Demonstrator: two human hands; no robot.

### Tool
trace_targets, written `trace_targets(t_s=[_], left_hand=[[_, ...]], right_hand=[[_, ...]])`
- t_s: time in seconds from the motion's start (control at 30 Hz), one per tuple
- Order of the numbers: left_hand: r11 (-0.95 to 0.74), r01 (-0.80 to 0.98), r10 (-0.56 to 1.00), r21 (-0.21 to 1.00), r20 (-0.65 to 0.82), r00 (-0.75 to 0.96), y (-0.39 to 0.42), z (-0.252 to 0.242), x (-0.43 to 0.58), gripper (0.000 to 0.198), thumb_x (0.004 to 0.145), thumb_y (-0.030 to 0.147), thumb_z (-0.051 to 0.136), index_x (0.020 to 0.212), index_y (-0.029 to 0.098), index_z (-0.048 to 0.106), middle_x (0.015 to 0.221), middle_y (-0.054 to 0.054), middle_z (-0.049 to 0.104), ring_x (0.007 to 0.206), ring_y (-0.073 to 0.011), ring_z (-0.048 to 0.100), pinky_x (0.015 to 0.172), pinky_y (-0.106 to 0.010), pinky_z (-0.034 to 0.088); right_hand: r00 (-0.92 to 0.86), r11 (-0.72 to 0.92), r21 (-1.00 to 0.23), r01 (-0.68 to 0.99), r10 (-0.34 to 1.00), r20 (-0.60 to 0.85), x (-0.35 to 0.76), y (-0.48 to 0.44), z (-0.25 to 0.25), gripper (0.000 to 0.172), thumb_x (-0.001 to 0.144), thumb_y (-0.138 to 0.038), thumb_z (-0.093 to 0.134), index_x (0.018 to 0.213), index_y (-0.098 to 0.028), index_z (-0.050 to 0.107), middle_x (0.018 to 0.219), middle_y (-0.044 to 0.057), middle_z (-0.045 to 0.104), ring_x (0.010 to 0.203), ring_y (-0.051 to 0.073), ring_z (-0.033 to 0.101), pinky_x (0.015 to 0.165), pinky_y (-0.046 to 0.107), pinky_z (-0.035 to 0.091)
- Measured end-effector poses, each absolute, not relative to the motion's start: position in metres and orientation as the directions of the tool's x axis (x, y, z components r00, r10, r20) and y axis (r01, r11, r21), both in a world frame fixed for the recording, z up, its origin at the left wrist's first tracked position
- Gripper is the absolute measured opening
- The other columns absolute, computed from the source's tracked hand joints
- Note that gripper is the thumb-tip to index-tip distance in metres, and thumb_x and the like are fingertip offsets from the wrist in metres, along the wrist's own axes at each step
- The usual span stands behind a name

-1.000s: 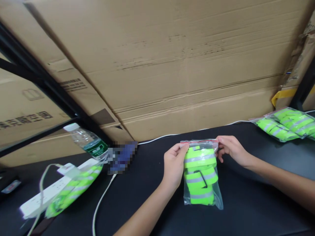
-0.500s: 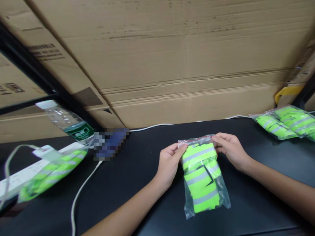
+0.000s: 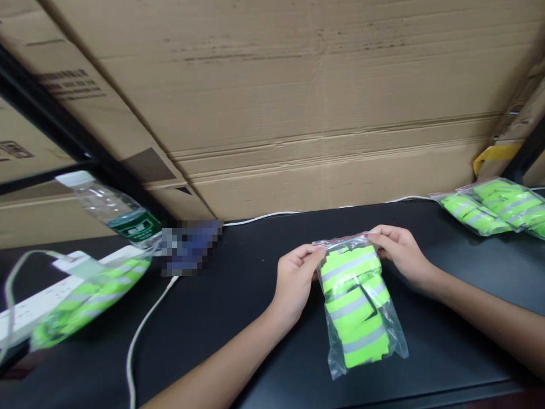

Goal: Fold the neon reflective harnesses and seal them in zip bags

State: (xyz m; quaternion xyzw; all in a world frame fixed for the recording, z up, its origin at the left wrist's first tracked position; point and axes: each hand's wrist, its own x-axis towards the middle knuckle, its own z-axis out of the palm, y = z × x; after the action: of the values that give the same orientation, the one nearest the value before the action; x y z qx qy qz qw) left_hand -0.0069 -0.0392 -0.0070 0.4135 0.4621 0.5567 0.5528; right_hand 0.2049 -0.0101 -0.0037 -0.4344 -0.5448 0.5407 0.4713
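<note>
A clear zip bag (image 3: 360, 307) holding folded neon-green reflective bands lies on the black table (image 3: 238, 329) in front of me. My left hand (image 3: 296, 284) pinches the bag's top left corner at the red seal line. My right hand (image 3: 400, 255) pinches the top right corner. Both hands have their fingers closed on the bag's upper edge. The bag's lower end rests on the table, slanted toward the right.
More bagged green bands (image 3: 494, 210) lie at the far right. A bag of bands (image 3: 89, 301) rests on a white power strip (image 3: 25, 309) at the left, beside a tilted water bottle (image 3: 113, 210) and a white cable (image 3: 145, 324). Cardboard boxes (image 3: 298, 113) wall the back.
The bag's lower end has swung right and it lies more slanted. Both hands keep their pinch on the top edge. The view shifted right, so left-side things moved toward the frame edge.
</note>
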Motion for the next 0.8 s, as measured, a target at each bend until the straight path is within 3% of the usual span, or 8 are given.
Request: trace_targets(t_s=[0.13,0.33,0.47,0.57,0.67,0.8], left_hand=[[0.017,-0.221,0.999,0.975,-0.026,-0.039,-0.04,-0.007,-0.008,0.026,0.071,0.04,0.083,0.079,0.015,0.076,0.069,-0.002,0.071,0.06,-0.0121,0.063,0.055,-0.021,0.051],[-0.033,-0.18,0.998,0.983,0.04,0.038,-0.041,-0.004,-0.012,0.022,0.08,0.035,0.077,0.09,0.016,0.08,0.095,-0.009,0.078,0.08,-0.0189,0.069,0.072,-0.028,0.055],[-0.055,-0.159,0.998,0.986,0.059,0.019,-0.042,-0.004,-0.013,0.023,0.079,0.036,0.078,0.089,0.016,0.08,0.092,-0.01,0.078,0.08,-0.0205,0.069,0.076,-0.03,0.054],[-0.065,-0.16,0.998,0.985,0.065,-0.007,-0.041,-0.005,-0.012,0.02,0.078,0.036,0.079,0.084,0.016,0.079,0.085,-0.007,0.076,0.074,-0.0165,0.066,0.071,-0.026,0.052],[-0.074,-0.189,0.997,0.979,0.071,-0.025,-0.041,-0.006,-0.011,0.017,0.078,0.034,0.079,0.079,0.017,0.076,0.076,-0.002,0.072,0.067,-0.012,0.061,0.064,-0.022,0.048],[-0.047,-0.241,0.999,0.969,0.046,-0.009,-0.042,-0.005,-0.01,0.017,0.078,0.033,0.079,0.079,0.017,0.076,0.075,-0.002,0.071,0.068,-0.0119,0.061,0.064,-0.021,0.048]], right_hand=[[-0.212,-0.028,-0.998,-0.059,0.977,-0.015,0.203,-0.014,0.002,0.026,0.073,-0.041,0.077,0.078,-0.016,0.071,0.068,0.001,0.063,0.059,0.011,0.051,0.055,0.026,0.038],[-0.138,-0.013,-0.996,-0.088,0.99,-0.001,0.201,-0.017,0.004,0.022,0.071,-0.034,0.077,0.064,-0.018,0.064,0.054,-0.005,0.049,0.05,0.008,0.038,0.048,0.024,0.03],[-0.187,-0.033,-0.991,-0.131,0.982,-0.008,0.2,-0.018,0.004,0.021,0.074,-0.035,0.076,0.068,-0.017,0.067,0.061,-0.002,0.056,0.055,0.01,0.047,0.053,0.025,0.037],[-0.253,-0.064,-0.983,-0.174,0.967,-0.018,0.199,-0.018,0.004,0.023,0.078,-0.039,0.076,0.072,-0.017,0.071,0.069,0.002,0.063,0.064,0.012,0.056,0.059,0.026,0.043],[-0.268,-0.057,-0.986,-0.16,0.963,-0.012,0.2,-0.019,0.007,0.025,0.079,-0.042,0.076,0.074,-0.018,0.073,0.073,0.003,0.067,0.066,0.013,0.058,0.062,0.026,0.045],[-0.25,-0.061,-0.991,-0.115,0.968,-0.031,0.2,-0.019,0.011,0.023,0.073,-0.039,0.081,0.076,-0.018,0.074,0.075,0.004,0.07,0.068,0.015,0.06,0.063,0.028,0.046]])
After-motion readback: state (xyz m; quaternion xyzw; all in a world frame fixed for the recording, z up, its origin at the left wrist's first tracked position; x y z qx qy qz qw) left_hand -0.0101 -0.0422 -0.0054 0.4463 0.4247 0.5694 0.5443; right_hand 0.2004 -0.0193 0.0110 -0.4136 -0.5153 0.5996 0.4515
